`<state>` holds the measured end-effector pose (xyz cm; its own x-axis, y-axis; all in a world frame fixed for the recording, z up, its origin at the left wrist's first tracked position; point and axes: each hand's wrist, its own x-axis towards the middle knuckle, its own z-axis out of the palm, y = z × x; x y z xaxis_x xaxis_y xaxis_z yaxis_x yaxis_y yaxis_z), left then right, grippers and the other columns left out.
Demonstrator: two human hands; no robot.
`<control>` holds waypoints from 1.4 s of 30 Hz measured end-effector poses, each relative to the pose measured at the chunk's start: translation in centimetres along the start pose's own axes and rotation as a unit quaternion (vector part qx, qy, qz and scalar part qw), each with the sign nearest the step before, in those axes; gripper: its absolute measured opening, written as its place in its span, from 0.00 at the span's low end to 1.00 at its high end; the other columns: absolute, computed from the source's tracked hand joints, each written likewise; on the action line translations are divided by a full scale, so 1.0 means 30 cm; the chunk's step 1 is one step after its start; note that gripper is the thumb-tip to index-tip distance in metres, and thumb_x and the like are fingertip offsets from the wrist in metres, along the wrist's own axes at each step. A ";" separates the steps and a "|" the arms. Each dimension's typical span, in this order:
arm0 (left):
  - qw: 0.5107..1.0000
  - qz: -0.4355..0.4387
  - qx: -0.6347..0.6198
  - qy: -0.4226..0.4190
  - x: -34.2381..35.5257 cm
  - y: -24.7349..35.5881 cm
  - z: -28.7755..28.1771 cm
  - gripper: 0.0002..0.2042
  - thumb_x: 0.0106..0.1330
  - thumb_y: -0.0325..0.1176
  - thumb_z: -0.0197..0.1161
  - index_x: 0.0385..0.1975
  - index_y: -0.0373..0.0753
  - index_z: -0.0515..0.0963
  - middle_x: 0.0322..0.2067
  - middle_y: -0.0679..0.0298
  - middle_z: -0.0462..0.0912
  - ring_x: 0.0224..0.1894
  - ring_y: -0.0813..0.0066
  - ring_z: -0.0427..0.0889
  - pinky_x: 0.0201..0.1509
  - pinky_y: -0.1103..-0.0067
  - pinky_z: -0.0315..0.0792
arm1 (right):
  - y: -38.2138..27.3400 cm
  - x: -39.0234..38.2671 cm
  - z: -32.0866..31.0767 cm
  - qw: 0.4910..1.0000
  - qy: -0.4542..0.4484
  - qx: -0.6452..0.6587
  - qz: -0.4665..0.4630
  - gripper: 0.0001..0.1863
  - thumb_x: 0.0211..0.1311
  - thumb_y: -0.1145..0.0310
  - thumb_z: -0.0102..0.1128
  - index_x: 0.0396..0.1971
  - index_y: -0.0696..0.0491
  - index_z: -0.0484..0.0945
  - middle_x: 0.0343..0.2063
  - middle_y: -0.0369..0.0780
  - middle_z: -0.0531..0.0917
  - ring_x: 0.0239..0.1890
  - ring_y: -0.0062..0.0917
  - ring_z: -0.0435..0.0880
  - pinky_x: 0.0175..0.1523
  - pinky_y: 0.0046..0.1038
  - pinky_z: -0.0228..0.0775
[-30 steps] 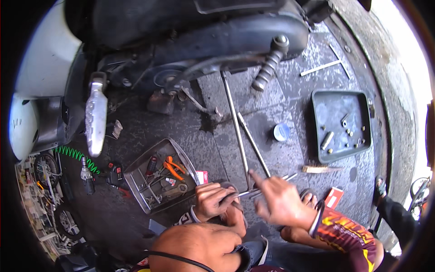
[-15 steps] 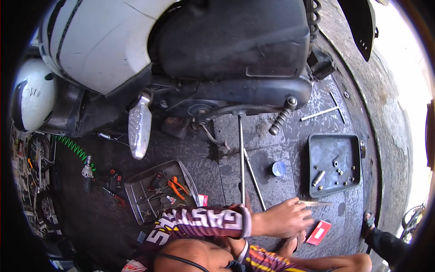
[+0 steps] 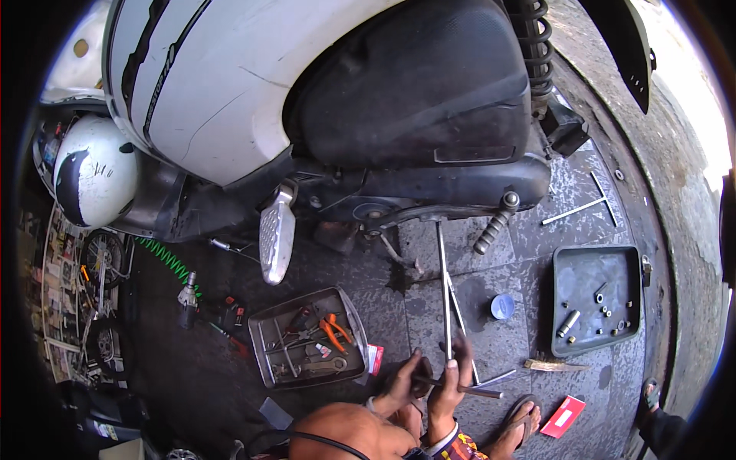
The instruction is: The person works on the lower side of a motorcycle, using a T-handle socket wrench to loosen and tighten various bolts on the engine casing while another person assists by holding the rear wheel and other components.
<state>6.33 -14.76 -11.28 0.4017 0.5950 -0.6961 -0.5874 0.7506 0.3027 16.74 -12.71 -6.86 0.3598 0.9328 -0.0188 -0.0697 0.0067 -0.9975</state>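
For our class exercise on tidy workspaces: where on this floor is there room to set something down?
Bare floor lies between the tool tray and the long rods, and between the round blue piece and the parts tray. Crowded: inside the tool tray, around the hands.

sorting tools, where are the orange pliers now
In the head view, the orange pliers lie inside the tool tray, near its right wall, up-left of the left hand.

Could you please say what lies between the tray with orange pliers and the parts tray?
The head view shows a red-and-white packet, two metal bars and a round blue container.
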 end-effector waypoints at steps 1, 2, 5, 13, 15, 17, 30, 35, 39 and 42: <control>0.999 0.041 -0.013 0.010 -0.004 -0.007 0.001 0.23 0.70 0.52 0.44 0.19 0.41 0.71 0.15 0.66 0.67 0.22 0.78 0.68 0.31 0.80 0.63 | -0.025 0.004 0.006 0.996 0.030 0.074 -0.031 0.31 0.61 0.58 0.44 0.60 0.62 0.59 0.46 0.45 0.72 0.47 0.30 0.71 0.52 0.34 0.65; 0.996 0.084 -0.026 0.014 0.003 -0.018 0.007 0.23 0.70 0.52 0.44 0.19 0.41 0.70 0.14 0.67 0.66 0.21 0.78 0.67 0.31 0.80 0.63 | -0.074 0.026 0.009 0.986 0.059 0.144 -0.067 0.33 0.61 0.58 0.45 0.63 0.61 0.55 0.44 0.44 0.72 0.46 0.30 0.71 0.51 0.34 0.65; 0.976 0.207 -0.062 0.018 0.046 -0.053 0.023 0.24 0.70 0.52 0.43 0.16 0.42 0.67 0.12 0.68 0.61 0.18 0.77 0.64 0.29 0.80 0.61 | -0.218 0.134 -0.030 0.938 0.156 0.271 -0.153 0.28 0.61 0.67 0.45 0.62 0.58 0.55 0.40 0.42 0.71 0.39 0.26 0.72 0.41 0.27 0.69; 0.878 0.476 -0.051 0.014 0.072 -0.027 0.099 0.25 0.69 0.56 0.40 0.25 0.37 0.68 0.26 0.61 0.66 0.28 0.67 0.70 0.36 0.71 0.68 | -0.116 0.177 -0.127 0.957 0.227 0.176 -0.035 0.10 0.54 0.80 0.35 0.31 0.57 0.68 0.24 0.40 0.68 0.22 0.22 0.70 0.20 0.20 0.66; 0.880 0.468 -0.065 -0.040 0.018 -0.026 0.110 0.28 0.68 0.59 0.40 0.25 0.37 0.68 0.24 0.61 0.66 0.26 0.66 0.71 0.30 0.72 0.69 | -0.148 0.188 -0.127 0.949 0.247 0.184 0.060 0.10 0.54 0.80 0.34 0.31 0.57 0.68 0.23 0.40 0.68 0.20 0.22 0.71 0.16 0.20 0.64; 0.847 0.523 -0.041 -0.092 -0.015 -0.023 0.135 0.27 0.68 0.57 0.43 0.23 0.35 0.67 0.17 0.61 0.65 0.21 0.67 0.71 0.22 0.75 0.68 | -0.078 0.200 -0.156 0.944 0.246 0.181 0.122 0.10 0.54 0.80 0.37 0.32 0.56 0.69 0.23 0.39 0.69 0.20 0.21 0.73 0.15 0.19 0.65; 0.466 0.681 0.501 -0.261 -0.219 0.239 0.432 0.06 0.47 0.22 0.64 0.24 0.28 0.75 0.11 0.66 0.67 0.10 0.78 0.67 0.12 0.82 0.57 | 0.030 0.012 -0.071 0.994 -0.036 -0.022 -0.105 0.18 0.62 0.66 0.41 0.45 0.61 0.72 0.31 0.44 0.79 0.38 0.34 0.76 0.53 0.34 0.63; 0.427 0.662 0.525 -0.322 -0.169 0.257 0.347 0.16 0.45 0.39 0.63 0.28 0.30 0.77 0.15 0.65 0.67 0.16 0.72 0.68 0.18 0.77 0.62 | 0.017 -0.065 -0.095 0.964 -0.129 -0.205 -0.113 0.34 0.54 0.63 0.55 0.61 0.61 0.61 0.38 0.46 0.75 0.40 0.35 0.74 0.51 0.37 0.60; 0.465 0.683 0.457 -0.328 -0.120 0.216 0.382 0.13 0.52 0.39 0.62 0.25 0.34 0.77 0.15 0.68 0.66 0.16 0.74 0.69 0.18 0.78 0.61 | -0.102 0.021 -0.062 0.963 -0.103 -0.240 -0.064 0.32 0.55 0.70 0.56 0.62 0.57 0.63 0.25 0.44 0.74 0.26 0.37 0.72 0.36 0.38 0.63; 0.460 0.717 0.396 -0.343 -0.054 0.183 0.401 0.14 0.58 0.43 0.61 0.27 0.36 0.77 0.20 0.64 0.70 0.23 0.68 0.74 0.27 0.71 0.68 | -0.168 0.024 -0.058 0.985 -0.112 -0.102 0.080 0.24 0.60 0.69 0.53 0.58 0.57 0.67 0.21 0.43 0.76 0.22 0.32 0.73 0.34 0.33 0.66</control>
<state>10.91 -8.15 -0.66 0.2865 0.3885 0.8758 -0.2627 -0.8472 0.4617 18.97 -12.71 -1.95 0.1443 0.9721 -0.1850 0.0871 -0.1987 -0.9762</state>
